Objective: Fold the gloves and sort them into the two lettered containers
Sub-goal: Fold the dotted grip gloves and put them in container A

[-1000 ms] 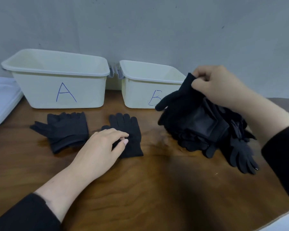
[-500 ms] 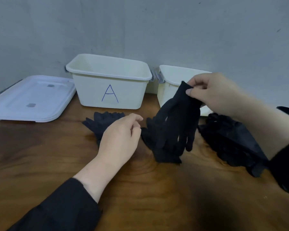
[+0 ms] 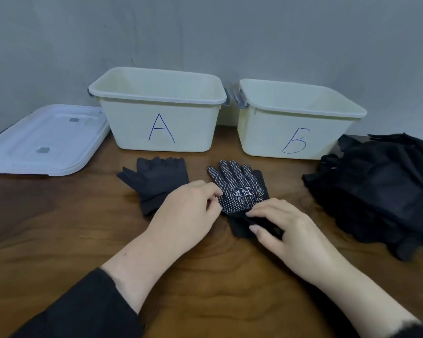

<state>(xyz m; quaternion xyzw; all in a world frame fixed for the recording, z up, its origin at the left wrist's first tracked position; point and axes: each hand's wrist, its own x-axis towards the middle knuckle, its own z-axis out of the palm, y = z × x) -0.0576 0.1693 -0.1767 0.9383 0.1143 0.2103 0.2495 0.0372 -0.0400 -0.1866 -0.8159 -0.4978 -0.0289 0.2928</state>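
A: Where's the dotted glove (image 3: 239,191)?
B: Flat on the table (image 3: 59,240), in front of the bins, fingers toward bin B (image 3: 298,132) — cuff toward me.
A: Grip?
B: Right hand (image 3: 286,230) pinches the cuff; left hand (image 3: 188,213) pinches the palm edge. Fold probably runs cuff-to-fingers.

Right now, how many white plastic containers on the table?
2. The white plastic container marked A stands at centre-left against the wall; the white plastic container marked B sits just to its right. A flat white lid lies left of A, not counted.
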